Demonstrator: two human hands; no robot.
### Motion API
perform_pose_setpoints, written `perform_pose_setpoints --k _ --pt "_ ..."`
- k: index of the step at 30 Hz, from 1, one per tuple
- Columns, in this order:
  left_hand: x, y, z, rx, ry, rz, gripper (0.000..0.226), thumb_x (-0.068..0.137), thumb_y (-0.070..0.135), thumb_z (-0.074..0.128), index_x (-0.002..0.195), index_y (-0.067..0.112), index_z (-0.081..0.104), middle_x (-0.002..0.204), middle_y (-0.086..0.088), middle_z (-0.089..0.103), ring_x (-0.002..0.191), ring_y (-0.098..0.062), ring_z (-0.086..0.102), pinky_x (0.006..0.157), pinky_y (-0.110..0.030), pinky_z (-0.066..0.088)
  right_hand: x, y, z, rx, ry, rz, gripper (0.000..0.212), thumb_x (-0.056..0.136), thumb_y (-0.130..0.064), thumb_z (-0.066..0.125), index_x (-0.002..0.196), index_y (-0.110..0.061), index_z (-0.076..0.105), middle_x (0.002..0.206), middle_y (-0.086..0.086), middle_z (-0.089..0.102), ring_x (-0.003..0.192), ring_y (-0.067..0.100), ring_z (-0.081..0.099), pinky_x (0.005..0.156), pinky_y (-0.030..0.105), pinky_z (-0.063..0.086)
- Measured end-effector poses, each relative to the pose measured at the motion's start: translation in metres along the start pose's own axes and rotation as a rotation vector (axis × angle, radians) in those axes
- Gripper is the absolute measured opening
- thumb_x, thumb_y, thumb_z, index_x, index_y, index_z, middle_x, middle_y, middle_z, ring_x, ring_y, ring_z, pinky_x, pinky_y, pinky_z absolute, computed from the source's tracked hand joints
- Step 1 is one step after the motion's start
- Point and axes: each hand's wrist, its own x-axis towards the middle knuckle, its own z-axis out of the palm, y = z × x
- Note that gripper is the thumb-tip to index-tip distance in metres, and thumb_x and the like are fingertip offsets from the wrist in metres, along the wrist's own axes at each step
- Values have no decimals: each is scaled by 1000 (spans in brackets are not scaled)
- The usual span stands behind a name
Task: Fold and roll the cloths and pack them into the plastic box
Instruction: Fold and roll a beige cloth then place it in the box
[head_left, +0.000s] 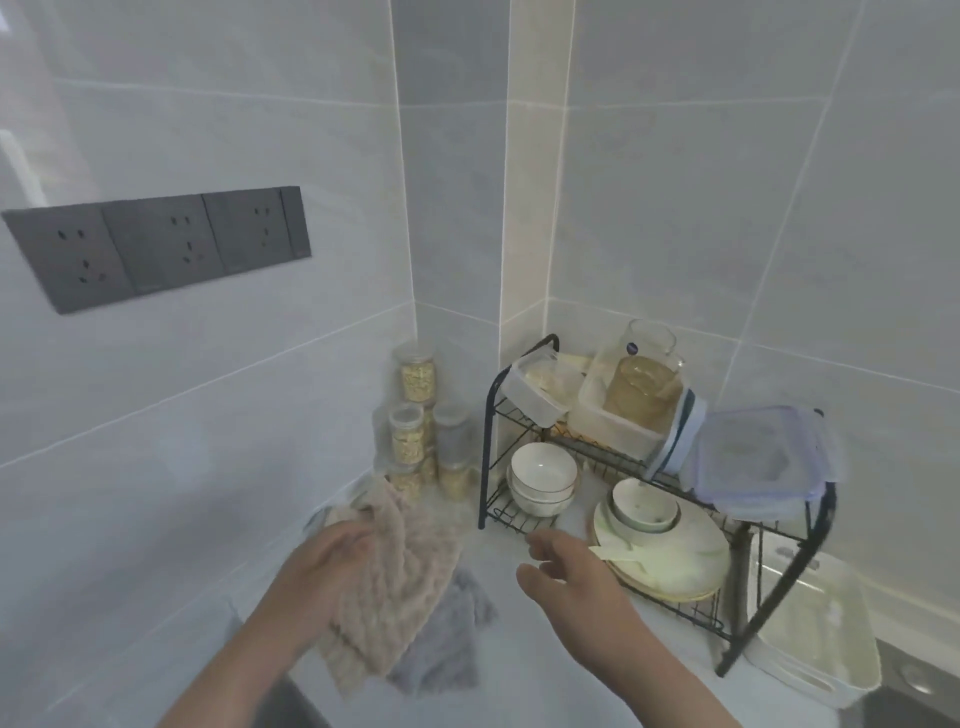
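Note:
My left hand (332, 558) grips a beige waffle-textured cloth (395, 587) by its upper part, and the cloth hangs down over the counter. Under it lies a grey cloth (447, 644), spread flat on the white counter. My right hand (566, 566) hovers to the right of the beige cloth with fingers relaxed and holds nothing. A clear plastic box with a blue-clipped lid (758, 462) sits on the top shelf of the black wire rack. A white plastic box (815, 654), open, stands at the far right on the counter.
The black wire rack (491, 431) holds bowls (543, 478), plates (670, 561), food containers and a glass jug (644, 379). Several clear jars of grain (415, 415) stand in the corner. A grey socket strip (156, 244) is on the left tiled wall.

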Motion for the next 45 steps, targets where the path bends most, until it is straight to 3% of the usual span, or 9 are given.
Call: perform_pose_setpoints --k 4,10,15,20,25,31,37,42,45 --pt "96 -14 -13 38 -97 -13 17 95 24 55 109 24 64 114 7 63 104 -7 58 93 -28 45 68 1 42 25 47 65 36 92 -29 57 128 -28 52 119 -17 55 111 2 52 90 18 39" --pt "212 -65 -20 352 -191 84 20 97 36 47 116 40 52 119 14 57 111 -8 55 96 -33 44 154 22 100 -32 112 217 32 93 -24 56 125 -19 57 112 -9 57 110 10 55 88 15 38" --pt "261 -111 -6 644 -224 227 21 98 32 42 108 33 59 112 13 61 101 -12 58 87 -35 47 204 57 147 -80 82 324 33 95 -21 50 128 -21 56 122 -3 57 96 14 60 53 4 43" --pt "287 -138 5 732 -208 236 11 93 34 53 96 31 63 90 11 68 84 -15 64 67 -29 47 243 101 176 -146 81 251 34 96 -21 48 128 -23 59 126 -7 60 112 6 55 81 3 34" --pt "296 -164 11 841 -228 247 30 78 38 66 106 37 57 85 18 63 86 -12 63 73 -34 54 271 138 193 -431 96 47 28 94 -15 47 114 -11 66 118 8 63 112 25 57 92 22 40" --pt "303 -174 22 1113 -300 313 51 76 46 62 122 27 53 126 4 54 115 -17 52 91 -35 48 278 162 205 -719 133 -83 20 91 -25 49 87 -9 61 98 14 55 95 31 54 75 31 43" --pt "296 -174 21 1214 -176 404 52 69 49 61 119 34 52 113 1 49 108 -23 54 85 -33 48 254 148 197 -370 337 -256 6 85 -18 63 80 -19 66 84 -1 56 78 12 55 68 21 38" --pt "286 -177 13 1142 -158 539 48 68 46 66 115 42 57 107 -1 38 113 -26 43 91 -33 40 213 128 194 -47 443 -340 29 85 -8 64 65 -28 56 61 -12 55 51 1 49 50 16 40" --pt "275 -168 8 991 -133 745 22 61 37 65 82 31 64 116 -4 53 114 -29 48 93 -35 42 189 111 185 86 574 -377 26 83 -5 62 69 -26 60 54 -17 54 50 0 46 50 17 38"
